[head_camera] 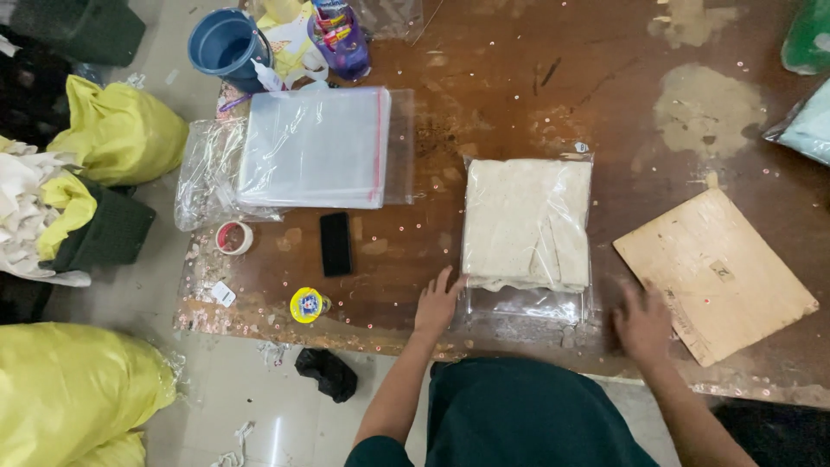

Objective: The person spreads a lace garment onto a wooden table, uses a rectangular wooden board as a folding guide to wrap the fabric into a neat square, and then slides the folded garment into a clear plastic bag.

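Left hand [437, 304] lay open, touching the clear plastic bag of folded cream cloth [527, 227]; right hand [642, 322], blurred but spread, rested beside the tan board [716, 273] on the tabletop [519, 95].

I am seeing a clear plastic bag [527, 233] with folded white cloth inside. It is lying flat in the middle of the frame. Its open, empty end is pointing at the bottom edge, looking shiny.

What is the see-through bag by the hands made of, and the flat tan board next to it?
The bag looks like thin clear plastic: shiny, wrinkled, and the folded cream cloth shows through. The left hand touches its corner. The board by the right hand looks like thin wood or stiff cardboard: matte, tan, flat; which one is hard to tell.
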